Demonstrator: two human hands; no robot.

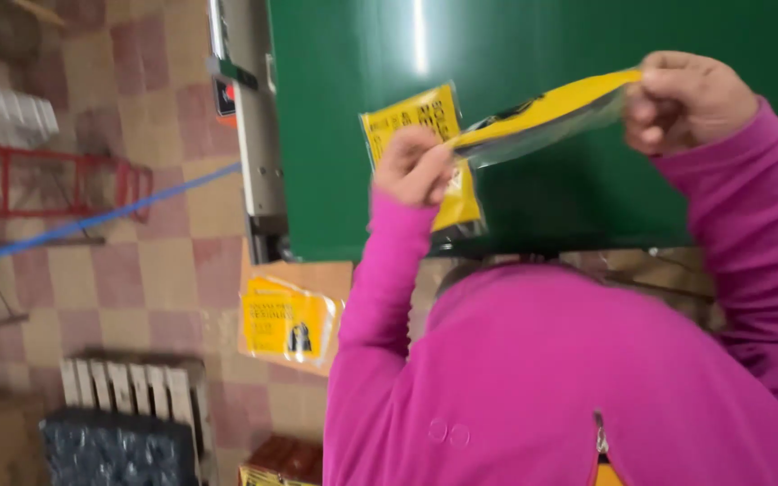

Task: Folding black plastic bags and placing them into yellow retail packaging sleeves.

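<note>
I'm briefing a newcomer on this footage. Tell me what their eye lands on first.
The bright pink sleeves and top fill the lower right. Above them, the left hand and right hand stretch a clear yellow packet between them over the green table, with another yellow packet lying flat under the left hand. A third yellow bag lies on the checkered floor at lower left.
</note>
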